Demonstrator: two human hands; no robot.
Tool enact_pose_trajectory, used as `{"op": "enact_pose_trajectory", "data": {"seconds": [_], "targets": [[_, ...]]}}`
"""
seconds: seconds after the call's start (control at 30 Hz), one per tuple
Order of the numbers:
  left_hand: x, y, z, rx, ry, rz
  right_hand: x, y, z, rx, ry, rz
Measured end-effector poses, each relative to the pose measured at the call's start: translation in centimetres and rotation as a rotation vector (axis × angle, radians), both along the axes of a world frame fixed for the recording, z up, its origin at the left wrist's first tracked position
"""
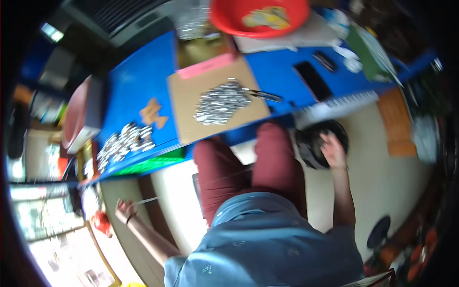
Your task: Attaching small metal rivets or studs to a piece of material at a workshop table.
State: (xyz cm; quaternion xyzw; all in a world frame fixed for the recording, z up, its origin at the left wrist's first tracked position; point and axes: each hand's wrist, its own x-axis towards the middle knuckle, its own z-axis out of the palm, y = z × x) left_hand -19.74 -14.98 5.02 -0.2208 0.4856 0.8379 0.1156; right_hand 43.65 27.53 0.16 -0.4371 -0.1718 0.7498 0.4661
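Two hands: both yours, both below the blue worktop (138, 81), neither on it.
Right hand (333, 150): fingers spread open, resting on a round black object (315, 143) near the floor, just under the worktop's near edge at its right end. What the object is, you cannot tell.
Left hand (125, 209): fingers closed on a thin pale stick-like item (147, 200), low on your left, well apart from the worktop.
Cardboard sheet (191, 105): at the near edge, mid-worktop, carrying a heap of small silvery metal pieces (221, 103).
Second heap (123, 143): silvery pieces at the near left corner, close to the edge.
Red basin (224, 19): far edge.
Risk: your knees (272, 143) sit under the near edge; a bump could, in my judgement, shake the corner heap onto the floor.
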Motion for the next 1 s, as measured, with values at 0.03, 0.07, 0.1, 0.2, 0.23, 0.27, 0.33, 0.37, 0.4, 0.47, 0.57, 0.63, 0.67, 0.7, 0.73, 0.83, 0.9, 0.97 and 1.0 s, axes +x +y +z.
{"op": "enact_pose_trajectory", "data": {"seconds": [0.03,0.07,0.1,0.2,0.23,0.27,0.33,0.37,0.4,0.47,0.57,0.63,0.67,0.7,0.73,0.83,0.9,0.97,1.0], "targets": [[0.8,1.7,0.4,-0.209,-0.032,-0.105,1.1,-0.6,-1.2,0.085,0.230,-0.006],[1.2,2.7,0.7,-0.105,-0.037,-0.170,0.8,-1.6,-0.2,0.068,0.229,-0.106],[-0.2,1.9,-1.0,-0.058,0.042,-0.174,1.7,-2.0,-2.0,0.187,0.430,-0.051],[-0.2,4.7,-0.7,0.045,0.006,-0.110,1.9,-3.9,0.2,0.016,0.499,-0.126],[-1.0,4.0,-0.9,0.065,0.012,-0.131,2.4,-3.9,-0.6,0.071,0.296,-0.064],[-1.5,3.9,-0.8,0.101,0.028,-0.176,3.0,-3.9,-2.2,0.055,0.105,0.012],[0.6,7.8,0.8,0.123,0.014,-0.226,7.2,-3.7,-8.5,-0.005,-0.181,-0.011],[2.9,11.5,2.0,0.112,-0.013,-0.227,9.8,-3.9,-12.6,-0.057,-0.270,-0.106],[3.1,11.6,0.9,0.228,0.123,-0.413,12.0,-3.7,-16.5,-0.125,-0.297,-0.085],[7.3,22.4,-1.4,0.103,0.202,-0.739,32.2,-8.6,-22.1,0.028,-0.924,-0.220],[9.8,25.6,2.9,-0.250,0.465,-0.820,27.1,-11.2,-24.3,-0.165,-1.385,0.014],[8.0,28.0,3.0,-0.949,1.192,-0.737,27.0,-12.3,-23.7,-0.198,-1.276,-0.032],[6.9,29.0,2.8,-0.941,1.190,-0.735,27.0,-12.7,-23.4,-0.216,-1.222,-0.055],[5.7,30.0,2.4,-1.131,1.242,-0.650,27.1,-13.2,-23.1,-0.237,-1.168,-0.079],[4.5,30.9,1.9,-1.321,1.289,-0.556,27.2,-13.5,-22.8,-0.258,-1.112,-0.103],[0.8,32.6,-0.1,-1.545,1.244,-0.631,27.2,-14.2,-22.3,-0.318,-0.932,-0.175],[-0.4,33.7,-1.2,-1.654,1.217,-0.673,27.2,-14.5,-21.9,-0.357,-0.814,-0.222],[-0.5,34.5,-1.1,-1.647,1.221,-0.725,25.8,-14.5,-21.5,-0.380,-0.749,-0.243],[-0.5,34.6,-0.9,-1.645,1.220,-0.749,24.2,-13.6,-21.1,-0.397,-0.811,-0.187]]}}
